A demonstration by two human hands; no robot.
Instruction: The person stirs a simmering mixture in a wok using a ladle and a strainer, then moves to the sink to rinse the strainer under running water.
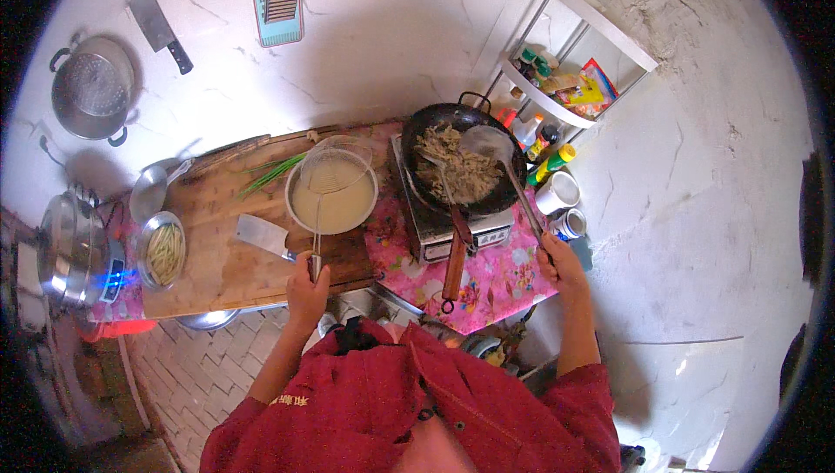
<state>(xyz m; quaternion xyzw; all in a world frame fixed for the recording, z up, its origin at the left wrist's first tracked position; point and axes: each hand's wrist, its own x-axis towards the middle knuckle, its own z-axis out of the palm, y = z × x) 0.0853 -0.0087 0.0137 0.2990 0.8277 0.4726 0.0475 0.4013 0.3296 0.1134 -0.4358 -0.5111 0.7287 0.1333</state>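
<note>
My left hand [308, 290] is shut on the handle of a wire mesh strainer [319, 225]. The strainer's mesh head lies over a round bowl [289, 207] of pale, cloudy liquid. In my right hand [565, 265] is the long handle of a metal wok spatula [490, 144]. Its broad head is inside a black wok [515, 189], at the right side of a heap of brown shredded food [460, 163]. A second metal utensil [447, 176] rests in that food. The wok sits on a portable stove [427, 248], its wooden handle [455, 270] towards me.
A cleaver [261, 233], green stalks [273, 171] and a bowl of pale strips [165, 254] lie on the wooden board [215, 270]. An electric pot [75, 257] stands far left. Bottles [551, 163] and white tubs [558, 192] crowd the wok's right, below a corner shelf [545, 98].
</note>
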